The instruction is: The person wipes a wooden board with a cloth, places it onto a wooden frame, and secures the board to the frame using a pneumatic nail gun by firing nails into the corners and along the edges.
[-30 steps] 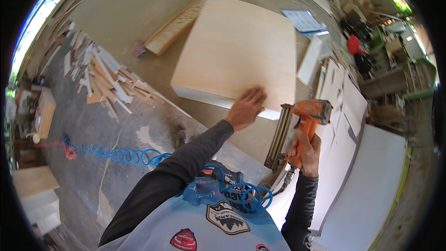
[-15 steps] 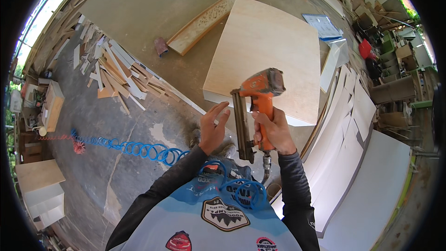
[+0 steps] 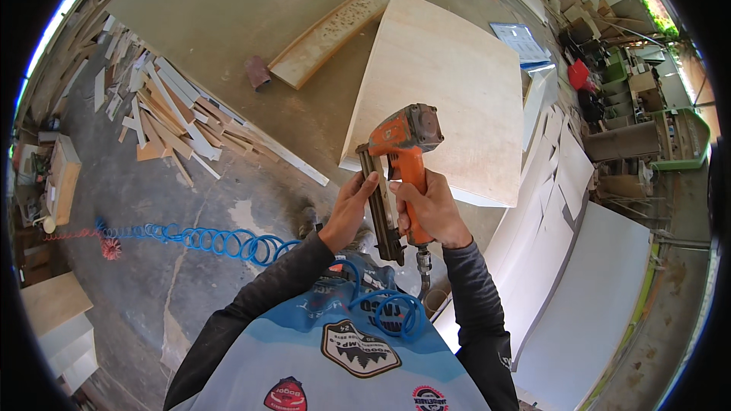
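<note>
An orange and black air nail gun (image 3: pixel 410 161) is held up in front of my chest, its dark magazine standing nearly upright on the left side. My right hand (image 3: pixel 439 211) is wrapped around the orange handle. Against the magazine's left side, my left hand (image 3: pixel 348 211) grips with its thumb near the upper part; its other fingers are partly hidden. A metal air fitting (image 3: pixel 424 260) sticks out below the handle, with a hose running down from it. Beyond the gun lies a large pale plywood-topped box (image 3: pixel 449 84).
A coiled blue air hose (image 3: pixel 221 241) stretches left across the concrete floor. Wood offcuts (image 3: pixel 171 118) are heaped at the left. A long shallow wooden piece (image 3: pixel 346 27) lies farther back, near a brownish cylinder (image 3: pixel 257 73). White sheets (image 3: pixel 586 281) lie at the right.
My left hand has moved from open beside the nail gun to gripping its magazine. The gun and my right hand have shifted slightly left and are tilted a little differently.
</note>
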`<state>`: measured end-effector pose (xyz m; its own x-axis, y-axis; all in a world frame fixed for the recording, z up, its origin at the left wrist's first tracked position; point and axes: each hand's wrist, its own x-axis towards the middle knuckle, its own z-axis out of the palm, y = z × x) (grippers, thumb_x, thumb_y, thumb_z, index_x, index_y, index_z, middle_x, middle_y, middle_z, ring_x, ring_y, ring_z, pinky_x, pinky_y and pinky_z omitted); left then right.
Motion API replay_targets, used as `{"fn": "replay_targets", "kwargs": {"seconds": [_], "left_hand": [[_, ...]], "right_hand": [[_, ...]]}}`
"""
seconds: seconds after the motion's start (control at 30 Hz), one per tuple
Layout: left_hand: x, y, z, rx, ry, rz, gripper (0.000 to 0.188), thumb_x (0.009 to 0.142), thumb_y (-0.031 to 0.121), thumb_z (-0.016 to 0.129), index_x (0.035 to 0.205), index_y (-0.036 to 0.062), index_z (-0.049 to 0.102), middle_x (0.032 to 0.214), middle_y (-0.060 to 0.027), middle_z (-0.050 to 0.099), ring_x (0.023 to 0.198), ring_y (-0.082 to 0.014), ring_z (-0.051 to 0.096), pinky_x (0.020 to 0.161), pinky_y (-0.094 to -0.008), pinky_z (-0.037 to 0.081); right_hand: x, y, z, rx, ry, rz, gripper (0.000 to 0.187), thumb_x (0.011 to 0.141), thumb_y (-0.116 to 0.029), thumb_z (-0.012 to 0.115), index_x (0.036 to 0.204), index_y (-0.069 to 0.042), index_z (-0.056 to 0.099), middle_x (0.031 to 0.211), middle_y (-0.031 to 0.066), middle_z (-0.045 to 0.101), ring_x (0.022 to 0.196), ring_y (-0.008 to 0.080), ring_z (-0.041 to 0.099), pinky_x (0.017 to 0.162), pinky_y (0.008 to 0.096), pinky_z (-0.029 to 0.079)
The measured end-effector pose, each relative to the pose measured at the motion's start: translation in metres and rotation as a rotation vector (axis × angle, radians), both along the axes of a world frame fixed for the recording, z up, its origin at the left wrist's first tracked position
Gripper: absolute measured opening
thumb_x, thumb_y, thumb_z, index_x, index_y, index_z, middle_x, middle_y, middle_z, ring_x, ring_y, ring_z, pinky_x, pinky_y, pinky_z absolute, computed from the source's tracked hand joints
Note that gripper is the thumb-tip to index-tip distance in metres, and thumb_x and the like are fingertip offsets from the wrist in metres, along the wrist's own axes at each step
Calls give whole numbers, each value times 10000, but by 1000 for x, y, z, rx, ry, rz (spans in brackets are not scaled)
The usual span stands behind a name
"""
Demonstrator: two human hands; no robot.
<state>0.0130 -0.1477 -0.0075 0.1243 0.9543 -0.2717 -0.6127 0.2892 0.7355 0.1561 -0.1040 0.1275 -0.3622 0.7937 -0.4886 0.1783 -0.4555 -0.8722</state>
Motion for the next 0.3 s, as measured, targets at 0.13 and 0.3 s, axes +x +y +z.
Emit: {"fn": "replay_targets", "kwargs": {"seconds": [0.13, 0.3], "left_hand": [[-1, -2, 4, -13, -38, 15, 400, 1080, 361, 501, 1297, 28, 550, 1116, 2, 617, 1074, -61, 529, 963, -270, 418], [-5, -3, 1, -13, -71, -16, 401, 1077, 363, 507, 1315, 42, 545, 1164, 2, 611, 1090, -62, 530, 966, -266, 420]], "right_hand": [[-1, -1, 1, -23, 4, 2, 264, 953, -135, 646, 1118, 55, 564, 649, 36, 561, 454, 115, 555, 442, 286, 500], [-3, -2, -2, -28, -11, 4, 291, 949, -150, 659, 1134, 54, 565, 654, 36, 565, 459, 116, 563, 443, 285, 505]]}}
